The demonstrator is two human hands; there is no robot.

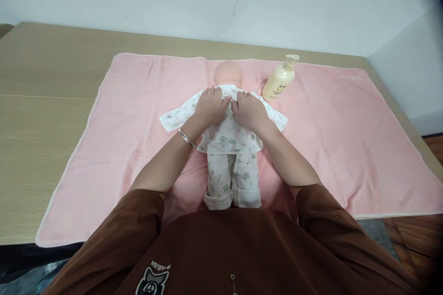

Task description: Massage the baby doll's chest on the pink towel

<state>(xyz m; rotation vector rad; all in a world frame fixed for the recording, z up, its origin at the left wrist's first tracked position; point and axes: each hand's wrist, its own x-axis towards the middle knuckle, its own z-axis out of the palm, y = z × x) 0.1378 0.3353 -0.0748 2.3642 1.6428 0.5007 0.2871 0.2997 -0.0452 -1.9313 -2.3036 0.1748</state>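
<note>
1. Lying on a pink blanket (134,115) spread over the table (41,78), the doll (228,73) was near the middle, its head toward the wall (138,0).
2. It wore a white printed top (230,141) with the sleeves spread out to both sides, and matching pants (219,177) with turned-up cuffs.
3. The left hand (212,106), with a bracelet (187,138) on its wrist, lay on the upper part of the top, fingers together and pointing toward the doll's head.
4. The right hand (251,109) lay beside it on the same cloth, fingers slightly bent. Neither hand was clenched; I couldn't tell whether the fingertips pinched the fabric or only pressed on it.
5. The one container I saw was a pale yellow pump bottle (278,85) with dark print, on the blanket just beyond the right sleeve, apart from both hands. I couldn't make out how full it was.
</note>
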